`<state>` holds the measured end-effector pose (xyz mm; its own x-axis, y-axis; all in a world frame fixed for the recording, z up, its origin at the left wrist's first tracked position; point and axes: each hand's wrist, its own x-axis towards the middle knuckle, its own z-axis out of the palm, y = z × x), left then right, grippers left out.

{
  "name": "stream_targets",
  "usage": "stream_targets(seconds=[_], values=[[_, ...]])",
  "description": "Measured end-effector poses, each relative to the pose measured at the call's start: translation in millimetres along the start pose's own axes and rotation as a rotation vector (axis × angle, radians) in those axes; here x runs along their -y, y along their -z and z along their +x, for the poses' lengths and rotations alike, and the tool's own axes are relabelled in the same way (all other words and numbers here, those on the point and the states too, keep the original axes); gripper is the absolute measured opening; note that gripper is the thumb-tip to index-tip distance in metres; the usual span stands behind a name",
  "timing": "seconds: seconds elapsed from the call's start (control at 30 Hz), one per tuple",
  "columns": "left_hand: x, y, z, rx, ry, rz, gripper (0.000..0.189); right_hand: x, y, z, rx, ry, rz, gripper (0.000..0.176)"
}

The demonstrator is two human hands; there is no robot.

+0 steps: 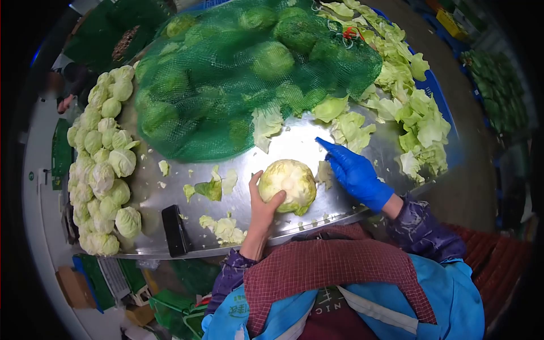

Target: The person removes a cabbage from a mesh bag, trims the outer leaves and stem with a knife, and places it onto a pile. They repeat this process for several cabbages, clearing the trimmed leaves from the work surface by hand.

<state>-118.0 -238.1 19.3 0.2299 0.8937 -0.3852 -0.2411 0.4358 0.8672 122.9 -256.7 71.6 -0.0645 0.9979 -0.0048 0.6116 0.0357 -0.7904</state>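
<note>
A trimmed cabbage (288, 184) sits on the metal table with its pale cut stem end facing up. My bare left hand (266, 202) grips its left side, thumb on top near the stem and fingers round the edge. To the right, apart from the cabbage, is my right hand (358, 174) in a blue glove. Its fingers are drawn together and point to the upper left; whatever they may hold is lost in the glare. Loose leaf scraps (324, 174) lie between glove and cabbage, and larger leaves (352, 130) lie beyond the glove.
A green mesh sack (195, 122) full of cabbages covers the table's far side. Trimmed cabbages (102, 175) are heaped at left, and discarded leaves (422, 127) along the right edge. A phone (174, 230) lies near the front edge. Another person's hand (66, 103) shows at far left.
</note>
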Motion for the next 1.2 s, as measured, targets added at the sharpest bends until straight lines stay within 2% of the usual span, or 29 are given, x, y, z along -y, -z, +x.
stream_targets(seconds=[0.03,0.1,0.13,0.2,0.27,0.3,0.37,0.4,0.43,0.5,0.57,0.63,0.67,0.7,0.77,0.8,0.83,0.9,1.0,1.03,1.1,1.13,1.2], values=[[-3.1,-2.6,4.6,0.038,-0.044,0.088,0.076,5.7,-0.5,-1.9,-0.002,-0.010,-0.003,0.045],[-3.8,-7.6,12.5,0.082,-0.086,0.176,0.076,19.3,-8.9,-0.8,0.051,0.091,0.008,0.046],[-2.6,-8.8,15.3,0.080,-0.108,0.246,0.077,13.7,-19.5,0.7,-0.016,0.185,-0.023,0.047],[-6.8,-14.3,19.3,0.082,-0.131,0.324,0.078,7.2,-26.5,6.4,0.002,0.144,-0.083,0.047],[-15.1,-24.9,14.0,0.055,-0.088,0.244,0.079,3.0,-28.1,14.8,0.011,0.123,-0.166,0.044],[-10.8,-22.5,12.7,0.048,-0.084,0.246,0.079,2.7,-25.4,23.6,0.046,0.016,-0.188,0.043],[-2.4,-15.9,18.5,0.103,-0.243,0.503,0.077,-19.6,-33.0,42.7,-0.124,0.081,-0.144,0.038],[-3.6,-12.5,19.8,0.136,-0.259,0.545,0.075,-25.3,-33.5,44.5,-0.038,0.068,-0.156,0.031],[-10.4,-5.7,22.6,0.133,-0.257,0.548,0.075,-27.1,-35.1,48.4,-0.036,0.069,-0.152,0.031],[-31.9,13.1,30.7,0.304,0.000,0.308,0.073,-36.6,-40.5,56.6,0.024,-0.145,0.169,0.026],[-41.5,22.1,29.1,0.253,0.050,0.255,0.072,-56.6,-49.3,51.5,-0.001,-0.181,0.184,0.026],[-47.2,23.9,20.9,-0.111,0.118,0.183,0.073,-57.9,-62.3,34.6,-0.012,-0.250,0.314,0.027],[-44.5,17.4,14.3,-0.068,0.025,0.278,0.079,-52.4,-64.7,26.9,0.021,-0.283,0.265,0.028],[-40.4,16.1,12.7,-0.072,0.030,0.279,0.079,-48.3,-61.2,23.5,0.026,-0.286,0.268,0.028],[-34.4,13.9,13.3,-0.056,-0.136,0.402,0.085,-45.6,-51.7,18.9,0.115,-0.241,0.128,0.030],[-35.1,10.5,14.7,-0.065,-0.125,0.384,0.093,-51.3,-49.9,22.5,0.100,-0.293,0.101,0.034],[-31.2,10.3,18.1,-0.060,-0.126,0.381,0.093,-47.3,-47.1,19.2,-0.107,-0.051,-0.135,0.038],[-19.6,11.3,26.9,-0.094,-0.297,0.673,0.099,-7.4,-23.1,24.2,0.014,0.021,-0.022,0.041],[-26.9,-12.6,22.3,-0.110,-0.369,0.828,0.104,18.3,-29.2,16.8,0.085,0.200,-0.035,0.050],[-27.3,-17.4,23.0,-0.108,-0.371,0.829,0.104,19.1,-38.3,15.5,0.032,0.213,-0.058,0.053],[-28.2,-24.4,25.0,-0.141,-0.357,0.908,0.101,23.1,-39.3,12.2,0.079,0.068,-0.058,0.054],[-29.3,-26.9,25.6,-0.143,-0.389,0.913,0.098,25.3,-39.9,14.1,0.080,0.067,-0.056,0.054],[-29.8,-31.3,27.7,-0.153,-0.378,0.934,0.096,28.7,-42.9,16.8,0.069,-0.021,-0.188,0.054]])
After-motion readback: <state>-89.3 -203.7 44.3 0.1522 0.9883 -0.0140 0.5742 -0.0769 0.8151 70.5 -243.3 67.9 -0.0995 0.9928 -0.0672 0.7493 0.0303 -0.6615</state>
